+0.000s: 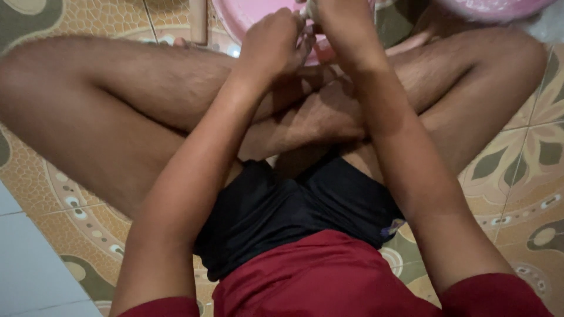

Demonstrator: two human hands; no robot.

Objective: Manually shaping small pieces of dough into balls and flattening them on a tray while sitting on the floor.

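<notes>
I sit cross-legged on a patterned tile floor point(523, 176) and look down at my lap. My left hand point(276, 38) is curled shut over the rim of a pink plastic basin point(244, 14) at the top of the view. My right hand point(320, 9) reaches to the same spot and is mostly cut off by the top edge. A small pale thing point(306, 10) shows between the two hands; I cannot tell what it is or which hand grips it.
A second pink basin point(493, 7) shows at the top right corner. A pale stick-like handle point(198, 20) stands at the top, left of the first basin. My bare crossed legs point(135, 94) fill the middle. A light grey tile wall point(26, 264) is at the lower left.
</notes>
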